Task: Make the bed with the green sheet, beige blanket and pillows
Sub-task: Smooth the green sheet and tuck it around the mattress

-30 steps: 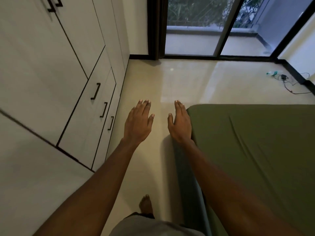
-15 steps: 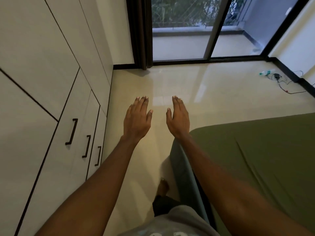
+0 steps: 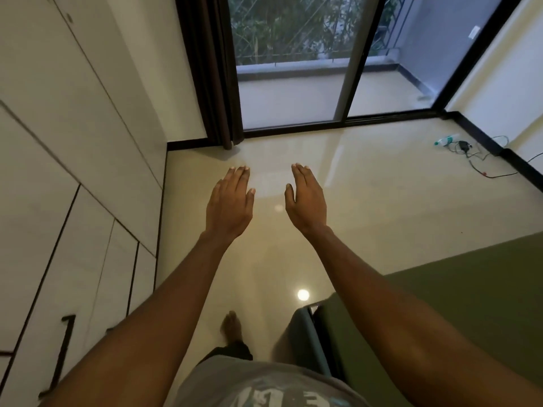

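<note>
Standing: you stand at the corner of the bed [image 3: 305, 333], one bare foot [image 3: 232, 324] on the floor [image 3: 367, 207] just left of that corner
Left hand [image 3: 229, 205]: flat, fingers straight and together, holding nothing, out over the floor beyond the bed
Right hand [image 3: 307, 201]: flat too, palm turned inward, gripping nothing, beyond the bed and apart from your left
Green sheet [image 3: 470, 304]: spread over the bed, your right forearm above its corner
Wardrobe [image 3: 58, 171]: white doors, dark handles, left of the bed across the floor
Glass door [image 3: 293, 83]: well beyond the bed
Bottle [image 3: 445, 141] and cable [image 3: 482, 171]: on the floor, well apart from the bed
</note>
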